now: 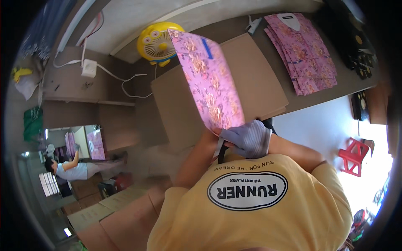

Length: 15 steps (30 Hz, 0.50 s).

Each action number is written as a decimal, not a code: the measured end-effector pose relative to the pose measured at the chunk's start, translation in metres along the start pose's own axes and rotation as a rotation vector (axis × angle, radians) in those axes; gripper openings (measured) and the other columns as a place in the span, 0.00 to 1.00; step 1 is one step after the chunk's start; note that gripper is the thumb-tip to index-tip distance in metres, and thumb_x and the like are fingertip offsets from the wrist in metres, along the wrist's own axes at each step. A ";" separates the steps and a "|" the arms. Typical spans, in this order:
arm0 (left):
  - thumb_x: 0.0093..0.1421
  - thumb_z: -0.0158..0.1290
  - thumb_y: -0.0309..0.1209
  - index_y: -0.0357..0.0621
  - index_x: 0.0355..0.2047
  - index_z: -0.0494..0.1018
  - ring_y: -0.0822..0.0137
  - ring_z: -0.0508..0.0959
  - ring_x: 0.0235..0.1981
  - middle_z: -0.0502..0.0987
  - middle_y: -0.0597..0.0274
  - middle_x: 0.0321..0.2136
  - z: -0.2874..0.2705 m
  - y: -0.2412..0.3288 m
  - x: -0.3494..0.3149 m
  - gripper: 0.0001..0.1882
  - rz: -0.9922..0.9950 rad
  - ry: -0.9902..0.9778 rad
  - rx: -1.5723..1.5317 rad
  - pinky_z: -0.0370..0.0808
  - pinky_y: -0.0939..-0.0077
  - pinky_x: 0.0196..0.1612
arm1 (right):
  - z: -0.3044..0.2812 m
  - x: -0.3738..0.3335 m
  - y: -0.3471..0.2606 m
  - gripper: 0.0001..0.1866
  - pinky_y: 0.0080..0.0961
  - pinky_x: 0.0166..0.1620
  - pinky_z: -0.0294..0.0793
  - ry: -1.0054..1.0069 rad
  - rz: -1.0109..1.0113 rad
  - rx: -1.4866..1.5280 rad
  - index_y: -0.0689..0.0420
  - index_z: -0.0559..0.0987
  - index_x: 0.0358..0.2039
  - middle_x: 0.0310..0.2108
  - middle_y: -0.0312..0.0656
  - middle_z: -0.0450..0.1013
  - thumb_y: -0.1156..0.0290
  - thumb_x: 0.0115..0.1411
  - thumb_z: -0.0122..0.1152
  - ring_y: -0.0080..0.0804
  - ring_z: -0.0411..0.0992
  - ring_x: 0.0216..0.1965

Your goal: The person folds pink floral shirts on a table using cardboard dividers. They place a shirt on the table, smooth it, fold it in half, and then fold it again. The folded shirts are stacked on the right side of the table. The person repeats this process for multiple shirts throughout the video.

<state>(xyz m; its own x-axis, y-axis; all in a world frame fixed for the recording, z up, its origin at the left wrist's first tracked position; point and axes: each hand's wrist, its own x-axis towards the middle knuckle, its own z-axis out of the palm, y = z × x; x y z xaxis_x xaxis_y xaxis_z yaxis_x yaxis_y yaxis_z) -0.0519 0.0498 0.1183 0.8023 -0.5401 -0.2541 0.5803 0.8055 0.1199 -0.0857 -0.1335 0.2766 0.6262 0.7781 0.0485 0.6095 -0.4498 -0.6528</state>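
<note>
A folded pink floral shirt (207, 79) stretches from my hands out over the table, with a short blue strip near its far end. My right hand (247, 139), in a grey-purple knit glove, is closed on its near end. Beside it, my left hand (214, 133) grips the same end at the left corner; most of its fingers are hidden. Beneath the shirt lie large flat brown cardboard sheets (255, 75). To the far right is a stack of similar folded pink floral shirts (307, 58), the top one showing a white collar insert.
A yellow character-shaped fan (159, 44) stands behind the shirt's far end. A white power strip (88, 68) with loose cables lies at left. Cardboard boxes (125, 221) are at lower left, and a red stool (354, 157) at right. Another person (73, 170) stands farther left.
</note>
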 end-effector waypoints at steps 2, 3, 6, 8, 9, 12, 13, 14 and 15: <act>0.61 0.37 0.62 0.47 0.68 0.45 0.47 0.52 0.65 0.47 0.45 0.66 0.026 0.004 -0.021 0.44 0.001 -0.049 -0.157 0.56 0.48 0.62 | -0.009 0.013 -0.005 0.21 0.39 0.35 0.77 -0.147 -0.086 0.010 0.48 0.74 0.48 0.39 0.44 0.74 0.60 0.52 0.60 0.45 0.76 0.34; 0.62 0.36 0.62 0.47 0.68 0.45 0.47 0.53 0.65 0.47 0.45 0.66 0.041 0.006 -0.032 0.43 0.014 -0.058 -0.226 0.56 0.48 0.61 | 0.004 0.013 -0.004 0.21 0.40 0.42 0.76 0.032 -0.178 0.003 0.47 0.73 0.46 0.41 0.41 0.74 0.58 0.51 0.60 0.41 0.76 0.36; 0.62 0.34 0.63 0.48 0.68 0.45 0.46 0.56 0.64 0.50 0.46 0.66 0.058 -0.004 -0.036 0.43 0.036 -0.121 -0.427 0.59 0.46 0.59 | 0.021 0.014 0.005 0.30 0.65 0.56 0.61 0.207 -0.307 -0.373 0.39 0.71 0.53 0.61 0.38 0.62 0.54 0.47 0.62 0.42 0.57 0.64; 0.63 0.33 0.63 0.49 0.68 0.46 0.46 0.58 0.63 0.51 0.47 0.65 0.072 -0.019 -0.034 0.42 0.088 -0.146 -0.528 0.61 0.45 0.58 | 0.025 0.001 0.011 0.29 0.72 0.56 0.56 0.203 -0.306 -0.353 0.37 0.71 0.55 0.64 0.35 0.57 0.57 0.49 0.60 0.42 0.48 0.68; 0.63 0.32 0.63 0.49 0.68 0.46 0.46 0.59 0.63 0.52 0.48 0.65 0.077 -0.029 -0.029 0.42 0.125 -0.155 -0.572 0.62 0.45 0.58 | 0.023 -0.005 0.018 0.29 0.75 0.56 0.54 0.207 -0.305 -0.352 0.35 0.70 0.56 0.66 0.33 0.54 0.58 0.49 0.60 0.43 0.44 0.70; 0.64 0.30 0.64 0.50 0.68 0.46 0.46 0.62 0.61 0.54 0.49 0.64 0.084 -0.064 -0.007 0.41 0.238 -0.169 -0.694 0.64 0.43 0.56 | 0.006 -0.032 0.053 0.28 0.74 0.57 0.54 0.263 -0.431 -0.426 0.34 0.70 0.56 0.66 0.31 0.55 0.64 0.52 0.55 0.42 0.45 0.70; 0.64 0.30 0.64 0.50 0.68 0.46 0.46 0.62 0.61 0.55 0.49 0.64 0.081 -0.075 0.008 0.41 0.245 -0.165 -0.710 0.65 0.43 0.55 | 0.000 -0.044 0.063 0.27 0.73 0.58 0.53 0.289 -0.434 -0.393 0.34 0.70 0.56 0.66 0.30 0.55 0.68 0.54 0.51 0.42 0.46 0.70; 0.64 0.29 0.64 0.50 0.68 0.47 0.46 0.63 0.61 0.56 0.50 0.64 0.072 -0.088 0.020 0.41 0.283 -0.151 -0.710 0.66 0.43 0.55 | -0.006 -0.053 0.073 0.27 0.72 0.59 0.52 0.314 -0.448 -0.383 0.34 0.70 0.56 0.66 0.31 0.55 0.68 0.54 0.51 0.42 0.47 0.69; 0.65 0.30 0.60 0.50 0.68 0.47 0.51 0.60 0.62 0.54 0.52 0.65 0.055 -0.097 0.038 0.38 0.273 -0.130 -0.684 0.62 0.51 0.59 | -0.012 -0.062 0.084 0.26 0.71 0.59 0.52 0.339 -0.460 -0.374 0.34 0.70 0.55 0.66 0.31 0.56 0.67 0.54 0.51 0.42 0.47 0.69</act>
<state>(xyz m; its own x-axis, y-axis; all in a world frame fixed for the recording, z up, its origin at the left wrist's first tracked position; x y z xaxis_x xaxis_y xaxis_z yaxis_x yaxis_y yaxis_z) -0.0697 -0.0624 0.1497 0.9401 -0.2894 -0.1799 0.1755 0.8637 -0.4725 -0.0680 -0.2248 0.2277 0.3435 0.7737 0.5323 0.9390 -0.2745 -0.2071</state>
